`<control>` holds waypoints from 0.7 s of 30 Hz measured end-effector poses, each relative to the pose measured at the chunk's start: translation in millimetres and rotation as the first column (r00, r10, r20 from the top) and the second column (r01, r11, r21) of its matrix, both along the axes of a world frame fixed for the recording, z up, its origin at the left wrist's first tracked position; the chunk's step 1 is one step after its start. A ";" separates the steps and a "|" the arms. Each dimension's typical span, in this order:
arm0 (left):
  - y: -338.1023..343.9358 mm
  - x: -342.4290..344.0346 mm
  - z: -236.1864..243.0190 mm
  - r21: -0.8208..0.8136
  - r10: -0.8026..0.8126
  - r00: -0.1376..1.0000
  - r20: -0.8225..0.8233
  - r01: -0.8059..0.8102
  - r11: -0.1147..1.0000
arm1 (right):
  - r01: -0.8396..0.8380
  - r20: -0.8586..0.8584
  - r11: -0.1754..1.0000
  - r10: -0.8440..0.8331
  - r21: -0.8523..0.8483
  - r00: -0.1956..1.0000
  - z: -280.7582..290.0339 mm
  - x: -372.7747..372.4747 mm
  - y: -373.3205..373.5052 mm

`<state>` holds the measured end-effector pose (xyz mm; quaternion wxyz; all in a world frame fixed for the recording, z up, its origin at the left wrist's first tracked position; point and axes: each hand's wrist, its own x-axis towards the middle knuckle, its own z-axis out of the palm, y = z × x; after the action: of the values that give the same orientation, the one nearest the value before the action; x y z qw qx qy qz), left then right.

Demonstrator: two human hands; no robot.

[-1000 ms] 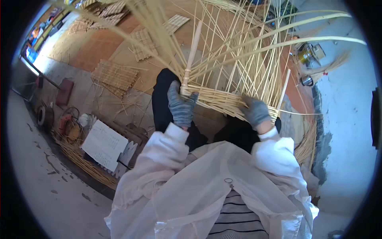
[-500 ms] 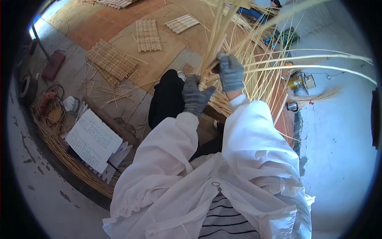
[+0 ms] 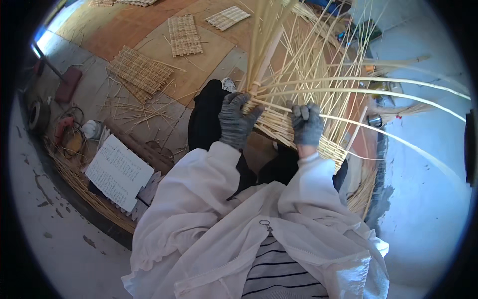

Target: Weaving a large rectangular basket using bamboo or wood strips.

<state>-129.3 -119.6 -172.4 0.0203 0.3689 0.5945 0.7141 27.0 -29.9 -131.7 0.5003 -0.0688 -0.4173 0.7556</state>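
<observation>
On my lap is a partly woven willow piece with long loose pale rods fanning up and to the right. My left hand, in a grey glove, grips its left corner, where a thicker upright stick is bound. My right hand, also gloved, is curled over a pale rod that runs from that corner across the woven band and arches away to the right. Parts of the band are hidden behind both hands.
Several woven mats and loose sticks lie on the floor. A notebook, red power tool and white container are at my left. A metal cup and wall are at my right; bundled reeds edge the left side.
My right hand rose from the band's right end to the left corner, then came down and right onto a rod. My left hand stays at the corner, shifted slightly.
</observation>
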 end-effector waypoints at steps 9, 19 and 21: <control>27.2 -15.7 34.1 -0.610 -0.274 0.897 0.347 0.438 0.661 | -0.038 0.128 0.867 0.117 -0.496 0.985 -12.9 48.3 7.8; 34.4 -14.3 30.6 -0.700 -0.268 0.902 0.338 0.432 0.569 | -0.197 0.759 0.790 -0.439 0.581 0.481 40.2 55.5 -43.2; 40.9 -21.9 7.6 -0.796 -0.260 0.928 0.265 0.363 0.484 | -0.193 0.732 0.771 -0.449 0.607 0.512 41.6 48.0 -54.6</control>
<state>-151.2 -78.6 -164.9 0.3540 0.3768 0.7819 0.3483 75.0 -84.5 -90.1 0.2820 -0.2922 -0.8228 0.3976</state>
